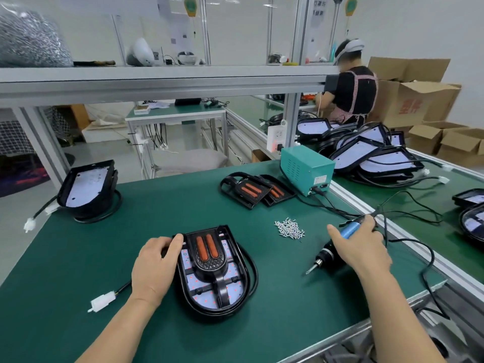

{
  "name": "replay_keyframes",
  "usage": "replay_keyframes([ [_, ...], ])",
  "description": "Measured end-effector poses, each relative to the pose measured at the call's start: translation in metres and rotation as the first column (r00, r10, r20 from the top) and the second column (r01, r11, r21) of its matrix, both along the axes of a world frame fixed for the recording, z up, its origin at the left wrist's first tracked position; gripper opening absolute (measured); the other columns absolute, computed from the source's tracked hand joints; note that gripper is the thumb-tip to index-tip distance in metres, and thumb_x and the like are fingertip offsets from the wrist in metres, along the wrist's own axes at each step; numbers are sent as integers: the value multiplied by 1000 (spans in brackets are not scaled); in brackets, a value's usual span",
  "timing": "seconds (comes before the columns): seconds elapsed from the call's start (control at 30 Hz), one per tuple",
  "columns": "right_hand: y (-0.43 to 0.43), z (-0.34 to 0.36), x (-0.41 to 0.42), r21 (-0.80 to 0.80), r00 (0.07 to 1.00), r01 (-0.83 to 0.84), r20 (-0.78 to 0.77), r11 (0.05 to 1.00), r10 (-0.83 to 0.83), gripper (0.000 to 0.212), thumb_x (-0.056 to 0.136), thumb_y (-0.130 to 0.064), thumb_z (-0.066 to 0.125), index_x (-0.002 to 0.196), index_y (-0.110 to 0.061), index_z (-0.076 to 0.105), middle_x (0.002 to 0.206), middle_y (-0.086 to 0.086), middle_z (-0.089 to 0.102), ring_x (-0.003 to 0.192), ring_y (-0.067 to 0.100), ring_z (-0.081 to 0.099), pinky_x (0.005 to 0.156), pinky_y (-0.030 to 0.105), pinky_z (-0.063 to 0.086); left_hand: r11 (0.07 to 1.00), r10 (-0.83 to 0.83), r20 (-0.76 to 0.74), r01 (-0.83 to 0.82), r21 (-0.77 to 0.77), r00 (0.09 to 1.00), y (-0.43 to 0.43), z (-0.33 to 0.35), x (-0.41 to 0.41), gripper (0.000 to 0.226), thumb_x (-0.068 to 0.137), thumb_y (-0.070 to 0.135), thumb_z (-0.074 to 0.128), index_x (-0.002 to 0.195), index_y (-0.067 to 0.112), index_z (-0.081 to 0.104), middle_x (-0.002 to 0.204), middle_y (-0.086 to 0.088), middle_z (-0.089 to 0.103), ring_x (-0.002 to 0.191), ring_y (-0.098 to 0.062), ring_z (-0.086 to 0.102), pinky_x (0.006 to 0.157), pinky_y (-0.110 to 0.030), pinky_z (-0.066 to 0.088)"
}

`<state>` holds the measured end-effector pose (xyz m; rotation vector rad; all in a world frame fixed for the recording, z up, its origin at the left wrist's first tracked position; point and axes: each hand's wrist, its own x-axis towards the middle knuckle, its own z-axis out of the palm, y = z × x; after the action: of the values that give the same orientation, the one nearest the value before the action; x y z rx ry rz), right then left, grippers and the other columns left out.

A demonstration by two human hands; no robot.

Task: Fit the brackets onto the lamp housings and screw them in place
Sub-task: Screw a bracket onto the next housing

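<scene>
Two bare hands over a green bench mat [78, 258]. Grips, with the left hand [154, 268], the upper left rim of a lamp housing [235, 307], fingers curled over the edge and thumb along its top. On that housing's pale panel, just right of the left fingertips, a black bracket [209, 260] with two orange strips. Round the housing's right side, its black cable [254, 271]; below the left wrist, a white connector [102, 301] on the mat.

Wraps the right hand [358, 244] round the blue grip of an electric screwdriver [327, 255], bit aimed down and toward the left hand; cannot tell whether the tool touches the mat. Behind the right hand, trailing off over the bench edge, the tool's cord [408, 242].

Between the hands and a little beyond them, a loose pile of screws [289, 229], clear of both. Farther out past the screws, two spare brackets [251, 189] overlapping, and beside them a teal power box [306, 170]. Well beyond the left hand, a second housing [89, 187] tilted up on its cable. Beyond the right hand, on the next bench, a heap of housings [374, 153], another person [351, 93] facing away, and cardboard boxes [413, 100].
</scene>
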<state>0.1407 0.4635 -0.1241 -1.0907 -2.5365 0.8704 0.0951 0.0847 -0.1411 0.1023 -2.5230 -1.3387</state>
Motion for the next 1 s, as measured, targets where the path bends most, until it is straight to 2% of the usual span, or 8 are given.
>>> replay_keyframes([
  [0.13, 7, 2, -18, -27, 1000, 13, 28, 1000, -12, 97, 85, -50, 63, 155, -12, 8, 136, 24, 49, 118, 42, 54, 94, 50, 43, 992, 17, -17, -15, 128, 1000, 1, 10, -3, 33, 93, 52, 56, 90, 20, 66, 98, 5, 63, 99, -18, 58, 85, -31, 36],
  [0.2, 7, -1, -24, -35, 999, 43, -8, 998, -43, 95, 83, -44, 64, 153, -9, 10, 126, 23, 57, 111, 41, 58, 87, 46, 43, 993, 46, -58, -39, 111, 997, 5, 23, -7, 40, 90, 53, 57, 98, 15, 66, 103, -2, 64, 104, -24, 58, 92, -39, 42],
  [0.27, 5, -5, -28, -46, 994, 76, -70, 996, -80, 92, 80, -43, 66, 149, -8, 16, 114, 20, 62, 102, 40, 59, 79, 42, 40, 999, 41, -123, -40, 14, 992, 15, 42, -13, 46, 85, 53, 57, 105, 13, 67, 109, -4, 65, 108, -24, 56, 101, -48, 42],
  [0.4, -1, -12, -33, -149, 947, 162, -253, 975, -196, 85, 74, -44, 69, 142, -12, 29, 89, 8, 57, 82, 32, 51, 75, 39, 38, 958, -174, -266, 101, -268, 948, 57, 74, -25, 11, 88, 28, 71, 95, 20, 71, 100, 3, 66, 102, -22, 56, 96, -42, 43],
  [0.57, 4, -16, -38, -415, 849, 142, -415, 899, -326, 66, 71, -41, 70, 124, -17, 38, 84, -3, 53, 76, 23, 54, 67, 36, 40, 690, -446, 130, 433, -580, 885, 125, 86, -41, 8, 86, 25, 66, 90, 27, 72, 93, 8, 67, 97, -20, 61, 88, -34, 48],
  [0.73, 18, -14, -45, -752, 764, -192, -519, 631, -385, 40, 82, -24, 78, 111, -11, 56, 90, 6, 58, 70, 22, 55, 65, 39, 51, 511, -496, 336, 582, -633, 801, 176, 70, -55, 16, 87, 18, 66, 99, 27, 74, 105, 7, 72, 101, -19, 64, 91, -32, 50],
  [0.87, 20, -7, -45, -819, 696, -452, -571, 353, -436, 24, 86, -30, 77, 93, -19, 58, 69, -2, 55, 54, 14, 55, 49, 24, 48, 470, -547, 344, 620, -628, 763, 198, 54, -64, 20, 88, 16, 68, 105, 24, 71, 111, 2, 69, 105, -23, 61, 91, -34, 49],
  [1.0, 21, -6, -44, -787, 650, -585, -599, 196, -468, 28, 77, -38, 77, 88, -14, 69, 71, -3, 55, 56, 12, 53, 51, 20, 46, 413, -584, 336, 628, -660, 738, 207, 42, -67, 19, 86, 12, 64, 100, 25, 67, 103, -1, 69, 100, -27, 59, 85, -37, 51],
])
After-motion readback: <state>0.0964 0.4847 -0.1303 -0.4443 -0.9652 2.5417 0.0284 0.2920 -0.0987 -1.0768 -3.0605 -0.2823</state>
